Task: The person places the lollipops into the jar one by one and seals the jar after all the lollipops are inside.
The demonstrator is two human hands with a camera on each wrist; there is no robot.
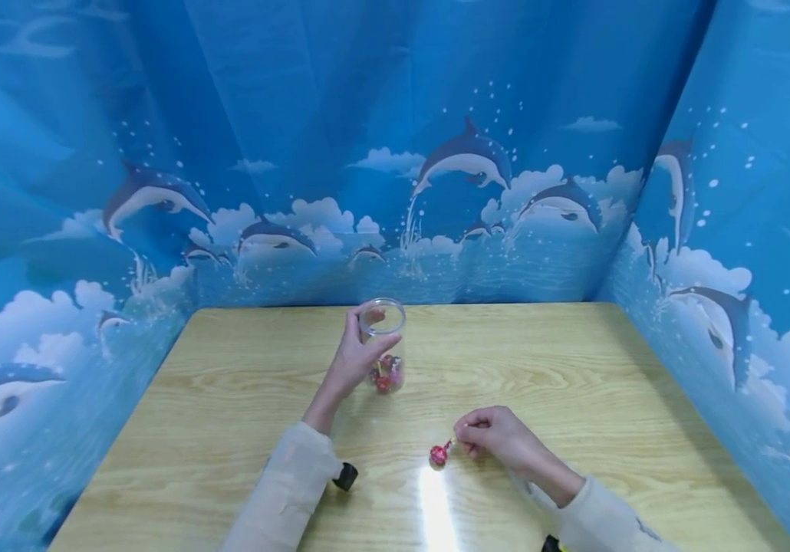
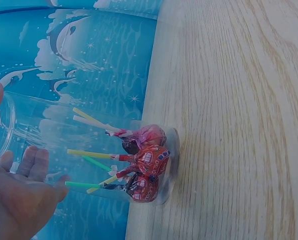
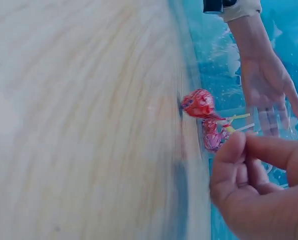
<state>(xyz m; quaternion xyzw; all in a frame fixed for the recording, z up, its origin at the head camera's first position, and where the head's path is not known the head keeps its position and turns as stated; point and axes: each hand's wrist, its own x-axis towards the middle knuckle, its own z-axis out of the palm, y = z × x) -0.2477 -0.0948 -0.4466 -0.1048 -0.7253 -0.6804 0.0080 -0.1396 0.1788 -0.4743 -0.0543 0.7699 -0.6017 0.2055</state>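
Near the table's back edge, my left hand [image 1: 353,359] holds a clear jar [image 2: 46,117] around its upper part, thumb and fingers on either side. The jar is upright and its top is uncovered. Several lollipops [image 2: 148,165] in red, pink and dark wrappers lie at its bottom, their yellow, green and white sticks pointing up. Closer to me and further right, my right hand [image 1: 501,438] pinches a red-wrapped lollipop [image 1: 439,455] by its stick between thumb and forefinger. The candy end points left, low over the table; whether it touches the wood I cannot tell.
The wood-grain table [image 1: 229,399] is bordered at the back and sides by a blue curtain [image 1: 340,115] printed with dolphins. A bright light reflection lies on the table's near part. Black devices [image 1: 345,476] sit at both wrists.
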